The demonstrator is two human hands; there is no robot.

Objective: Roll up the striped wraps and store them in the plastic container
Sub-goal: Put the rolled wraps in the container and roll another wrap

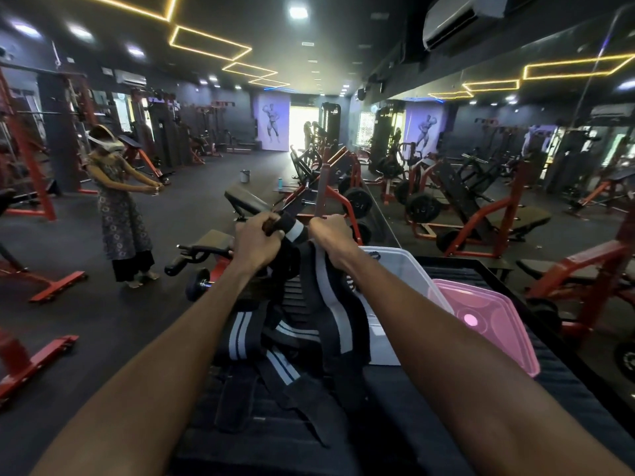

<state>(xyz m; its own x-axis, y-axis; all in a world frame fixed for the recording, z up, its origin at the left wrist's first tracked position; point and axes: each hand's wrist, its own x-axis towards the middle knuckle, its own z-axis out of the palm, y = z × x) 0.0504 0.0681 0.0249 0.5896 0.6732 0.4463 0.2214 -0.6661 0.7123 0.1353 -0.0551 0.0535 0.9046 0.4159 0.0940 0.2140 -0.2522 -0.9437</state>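
Both forearms are hiding much of the clear plastic container (405,266) and parts of the black, white-striped fabric wraps (330,304).

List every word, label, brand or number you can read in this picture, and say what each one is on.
None can be read.
Striped wraps: stripes only, no lettering shows.
Pink lid: moulded shapes, no text.
Plastic container: blank.
Wall posters: a figure drawing; any wording is too small to read.
Air conditioner: any marking is too blurred.
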